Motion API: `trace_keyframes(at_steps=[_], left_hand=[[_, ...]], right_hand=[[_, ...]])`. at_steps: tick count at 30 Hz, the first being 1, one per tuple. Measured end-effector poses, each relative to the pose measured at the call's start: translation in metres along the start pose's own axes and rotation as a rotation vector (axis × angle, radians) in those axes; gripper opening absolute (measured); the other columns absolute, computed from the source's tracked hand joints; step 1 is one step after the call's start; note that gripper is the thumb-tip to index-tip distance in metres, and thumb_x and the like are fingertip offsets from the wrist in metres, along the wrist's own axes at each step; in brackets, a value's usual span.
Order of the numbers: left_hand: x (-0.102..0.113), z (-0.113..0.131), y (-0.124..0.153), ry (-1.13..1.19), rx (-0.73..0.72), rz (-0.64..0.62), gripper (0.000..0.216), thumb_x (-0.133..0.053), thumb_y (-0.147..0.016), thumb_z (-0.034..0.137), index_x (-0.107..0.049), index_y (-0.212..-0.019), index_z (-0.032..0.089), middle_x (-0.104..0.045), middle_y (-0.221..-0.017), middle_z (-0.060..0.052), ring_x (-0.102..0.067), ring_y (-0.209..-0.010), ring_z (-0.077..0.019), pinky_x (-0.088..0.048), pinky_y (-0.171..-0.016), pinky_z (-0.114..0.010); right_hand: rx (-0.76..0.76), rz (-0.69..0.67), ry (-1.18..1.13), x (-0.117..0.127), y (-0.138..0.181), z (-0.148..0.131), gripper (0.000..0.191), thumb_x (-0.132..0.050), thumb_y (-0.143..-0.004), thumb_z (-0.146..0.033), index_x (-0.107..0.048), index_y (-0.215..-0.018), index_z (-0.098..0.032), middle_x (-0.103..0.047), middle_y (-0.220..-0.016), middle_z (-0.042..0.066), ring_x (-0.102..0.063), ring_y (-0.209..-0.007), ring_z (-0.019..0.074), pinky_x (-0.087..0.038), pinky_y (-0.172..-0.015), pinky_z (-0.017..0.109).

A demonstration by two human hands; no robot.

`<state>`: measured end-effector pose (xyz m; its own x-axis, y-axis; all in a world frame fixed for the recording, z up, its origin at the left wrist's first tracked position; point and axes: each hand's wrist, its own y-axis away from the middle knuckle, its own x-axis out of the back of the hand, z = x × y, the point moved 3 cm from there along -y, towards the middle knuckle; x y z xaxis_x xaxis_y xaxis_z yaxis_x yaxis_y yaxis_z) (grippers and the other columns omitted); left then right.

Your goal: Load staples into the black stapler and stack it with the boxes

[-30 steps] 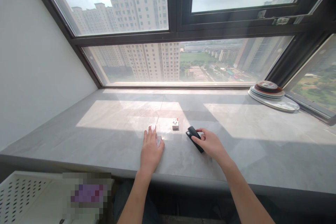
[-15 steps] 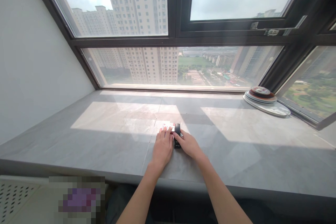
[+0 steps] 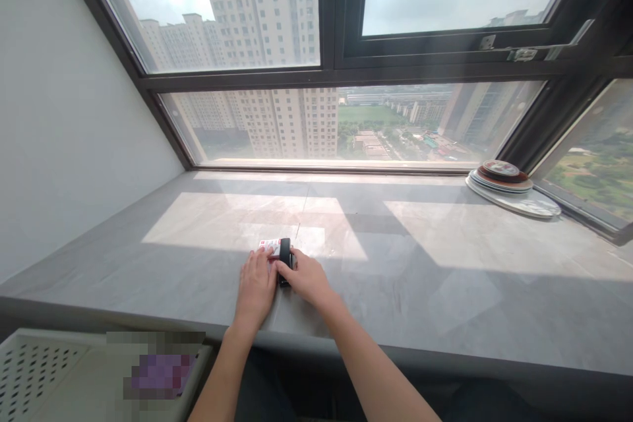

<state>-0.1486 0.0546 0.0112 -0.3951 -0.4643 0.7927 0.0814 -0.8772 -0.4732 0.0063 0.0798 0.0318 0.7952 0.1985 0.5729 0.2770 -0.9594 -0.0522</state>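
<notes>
Both my hands rest close together on the grey stone windowsill [image 3: 420, 277]. My left hand [image 3: 256, 287] lies flat, fingers stretched out over a small white and red packet [image 3: 268, 245] whose far end shows beyond the fingertips. My right hand [image 3: 307, 277] is closed around a small black oblong device [image 3: 285, 252], which stands right beside the packet and touches it. The near end of the device is hidden under my fingers.
A stack of round plates [image 3: 509, 179] sits at the far right of the sill, by the window frame. A white perforated basket [image 3: 44, 369] stands below the sill's front edge at lower left. A white wall borders the left side.
My hands came together from apart, bringing the black device against the white and red packet. Since half a second ago both hands and the objects have slid left along the sill.
</notes>
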Motion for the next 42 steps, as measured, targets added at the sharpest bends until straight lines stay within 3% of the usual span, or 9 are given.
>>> trace_keyframes(at_steps=[3,7,12,16,19,25,30,38,42], left_hand=[[0.004,-0.011,-0.008,-0.02,0.025,0.024,0.036,-0.044,-0.101,0.035,-0.054,-0.133,0.024,-0.052,-0.146,-0.012,-0.042,-0.14,-0.0312,-0.037,-0.113,-0.055],[0.012,-0.002,-0.008,-0.05,0.079,0.065,0.037,-0.04,-0.102,0.036,-0.055,-0.135,0.025,-0.048,-0.149,-0.012,-0.034,-0.145,-0.0341,-0.028,-0.115,-0.063],[0.028,0.044,0.017,0.003,-0.007,0.086,0.034,-0.04,-0.103,0.034,-0.063,-0.128,0.028,-0.059,-0.137,-0.008,-0.048,-0.133,-0.0309,-0.03,-0.117,-0.056],[0.019,0.091,0.049,0.103,-0.277,-0.196,0.04,-0.046,-0.102,0.032,-0.055,-0.141,0.034,-0.057,-0.144,-0.002,-0.05,-0.133,-0.0252,-0.038,-0.115,-0.044],[0.011,0.106,0.059,0.07,-0.332,-0.254,0.05,-0.047,-0.102,0.032,-0.042,-0.151,0.034,-0.046,-0.156,0.0,-0.041,-0.143,-0.026,-0.033,-0.119,-0.048],[0.007,0.106,0.056,0.024,-0.298,-0.244,0.049,-0.045,-0.103,0.031,-0.041,-0.152,0.03,-0.046,-0.156,-0.001,-0.038,-0.146,-0.025,-0.033,-0.119,-0.048],[0.007,0.105,0.058,0.033,-0.295,-0.231,0.048,-0.045,-0.103,0.032,-0.042,-0.151,0.03,-0.047,-0.155,-0.002,-0.038,-0.145,-0.0247,-0.033,-0.119,-0.049],[0.009,0.103,0.06,0.067,-0.312,-0.209,0.043,-0.046,-0.102,0.03,-0.05,-0.145,0.028,-0.053,-0.15,-0.004,-0.043,-0.142,-0.0259,-0.037,-0.118,-0.049],[0.026,0.074,0.037,0.088,-0.213,-0.072,0.031,-0.046,-0.101,0.029,-0.064,-0.127,0.028,-0.064,-0.133,-0.004,-0.055,-0.129,-0.0256,-0.042,-0.112,-0.045]], right_hand=[[-0.002,0.087,0.055,0.011,-0.002,0.002,0.037,-0.06,-0.091,-0.051,-0.066,-0.118,-0.027,-0.068,-0.101,0.005,-0.061,-0.093,0.0244,-0.043,-0.075,0.031],[0.131,0.184,0.197,0.066,0.016,0.024,0.029,-0.063,-0.086,-0.031,-0.069,-0.113,-0.026,-0.064,-0.113,0.007,-0.056,-0.111,0.0267,-0.044,-0.093,0.037],[0.242,0.1,0.269,0.113,0.045,0.035,0.053,-0.063,-0.083,-0.021,-0.061,-0.136,-0.028,-0.061,-0.134,0.008,-0.048,-0.133,0.0305,-0.018,-0.12,0.053],[0.334,0.069,0.188,0.108,0.053,0.028,0.038,-0.067,-0.087,-0.027,-0.069,-0.125,-0.033,-0.068,-0.128,0.002,-0.053,-0.131,0.027,-0.026,-0.119,0.047],[0.305,0.127,0.122,0.104,0.052,0.026,0.025,-0.072,-0.087,-0.035,-0.075,-0.111,-0.033,-0.073,-0.116,0.0,-0.064,-0.112,0.0239,-0.044,-0.106,0.039],[0.197,0.305,-0.071,0.111,0.051,0.031,0.03,-0.074,-0.083,-0.05,-0.078,-0.107,-0.032,-0.077,-0.11,-0.002,-0.071,-0.1,0.0217,-0.053,-0.09,0.032],[0.182,0.308,-0.072,0.111,0.051,0.031,0.032,-0.075,-0.082,-0.052,-0.078,-0.105,-0.031,-0.077,-0.108,-0.001,-0.071,-0.098,0.0215,-0.054,-0.088,0.031],[0.237,0.125,0.223,0.104,0.063,0.015,0.038,-0.068,-0.089,-0.034,-0.071,-0.126,-0.026,-0.071,-0.126,0.006,-0.064,-0.117,0.0258,-0.048,-0.1,0.035],[0.251,-0.016,0.2,0.125,0.069,0.02,0.041,-0.055,-0.094,-0.025,-0.066,-0.133,-0.024,-0.065,-0.137,0.007,-0.059,-0.126,0.0262,-0.045,-0.104,0.035]])
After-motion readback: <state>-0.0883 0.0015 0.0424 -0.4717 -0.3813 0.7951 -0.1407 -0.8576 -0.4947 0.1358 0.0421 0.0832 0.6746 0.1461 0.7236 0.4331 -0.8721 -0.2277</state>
